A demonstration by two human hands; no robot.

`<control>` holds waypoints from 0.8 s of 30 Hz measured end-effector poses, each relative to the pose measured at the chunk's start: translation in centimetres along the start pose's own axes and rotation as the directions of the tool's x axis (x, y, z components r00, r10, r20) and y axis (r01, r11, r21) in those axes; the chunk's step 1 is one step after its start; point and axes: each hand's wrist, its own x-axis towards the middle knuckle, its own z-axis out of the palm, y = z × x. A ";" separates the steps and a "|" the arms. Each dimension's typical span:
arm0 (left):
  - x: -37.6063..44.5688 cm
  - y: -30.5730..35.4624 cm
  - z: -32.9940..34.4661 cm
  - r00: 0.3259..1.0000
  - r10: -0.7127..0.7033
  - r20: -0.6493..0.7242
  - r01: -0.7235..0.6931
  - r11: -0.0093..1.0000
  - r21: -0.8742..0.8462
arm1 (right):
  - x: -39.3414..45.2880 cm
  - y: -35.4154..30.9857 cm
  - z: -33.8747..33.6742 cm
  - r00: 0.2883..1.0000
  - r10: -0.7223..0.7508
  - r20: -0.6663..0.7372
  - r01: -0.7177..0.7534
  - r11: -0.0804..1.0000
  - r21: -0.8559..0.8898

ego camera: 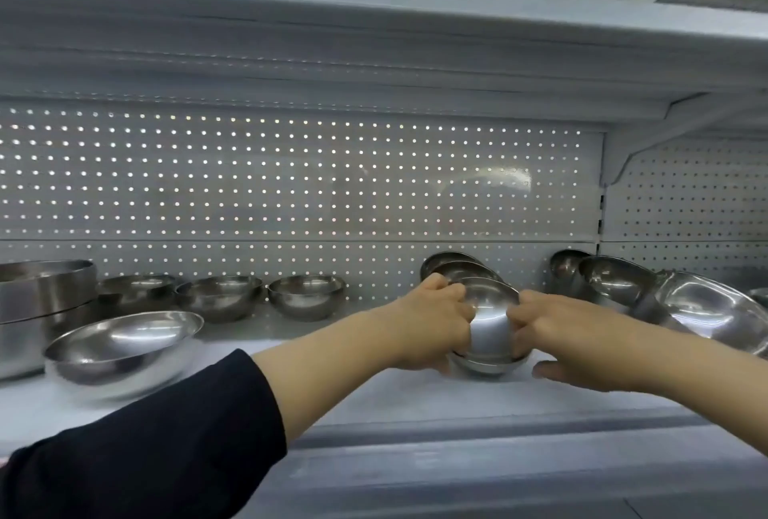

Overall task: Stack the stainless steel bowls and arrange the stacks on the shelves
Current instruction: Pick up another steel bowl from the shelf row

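White shelf [374, 402] spanning full width, perforated back panel [291, 178] behind, upper shelf [374, 40] overhead. Bracket [648, 136] under upper shelf at right.

Far left: tall steel pot [41, 294], straight-walled, touching the back area of shelf. In front of it, wide bowl [124, 342], tilted toward camera, blurred at lower edge. Behind that, row of three bowls [220, 296] upright along back panel, side by side, nearly touching.

Far right: big bowl [715, 311] tipped on its side, inside facing camera, leaning on right bowls [611, 277], also tipped, against back panel.

Centre right: stack [488, 327] of small bowls lying on its side on shelf, mouths facing away-up, more nested rims trailing back toward panel. Bottom rim of nearest bowl resting on shelf surface.

Left hand [432, 319] gripping stack's left side, fingers curled over rim, thumb low near shelf. Dark sleeve [145, 448] pushed up forearm. Right hand [557, 331] gripping stack's right side, fingers curled onto bowl wall, thumb stretched out low just above shelf. Both hands clamped on same stack, facing each other, fingertips close but apart. Count of bowls in stack unclear.
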 end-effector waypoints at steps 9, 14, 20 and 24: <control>-4.5 -2.6 -1.7 0.990 -0.099 -0.103 0.096 0.995 -0.035 | 1.3 -0.9 -2.4 0.970 -0.009 -0.243 0.058 0.980 0.192; -10.3 -6.0 -2.7 0.969 -0.249 0.004 0.249 0.969 0.013 | 5.9 -4.4 -5.3 0.939 -0.031 -0.344 0.118 0.965 0.236; -15.0 -7.3 -2.0 0.931 -0.333 0.146 0.337 0.942 0.001 | 10.3 -8.1 -6.3 0.938 -0.077 -0.338 0.182 0.939 0.291; -16.5 -7.5 -1.2 0.907 -0.360 0.220 0.363 0.931 0.027 | 11.8 -9.5 -6.5 0.944 -0.092 -0.315 0.190 0.937 0.294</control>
